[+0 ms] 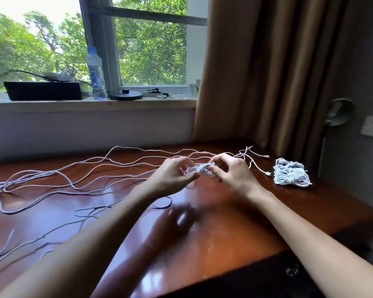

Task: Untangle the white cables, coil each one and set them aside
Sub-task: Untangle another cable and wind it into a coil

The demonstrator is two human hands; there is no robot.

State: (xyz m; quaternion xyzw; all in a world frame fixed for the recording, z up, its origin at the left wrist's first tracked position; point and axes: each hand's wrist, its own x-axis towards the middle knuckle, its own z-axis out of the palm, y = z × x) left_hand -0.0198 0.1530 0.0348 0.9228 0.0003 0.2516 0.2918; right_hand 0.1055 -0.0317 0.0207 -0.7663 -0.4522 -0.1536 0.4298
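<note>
Fingertips [194, 175] of left hand [174, 176] and right hand [232, 174] pinch a small white cable coil [200, 169]. Wound white cable bundles [291, 174] lie at three o'clock.

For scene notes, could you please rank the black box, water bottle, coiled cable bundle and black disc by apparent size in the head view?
1. black box
2. water bottle and coiled cable bundle: about alike; the bundle lies nearer.
3. black disc
</note>
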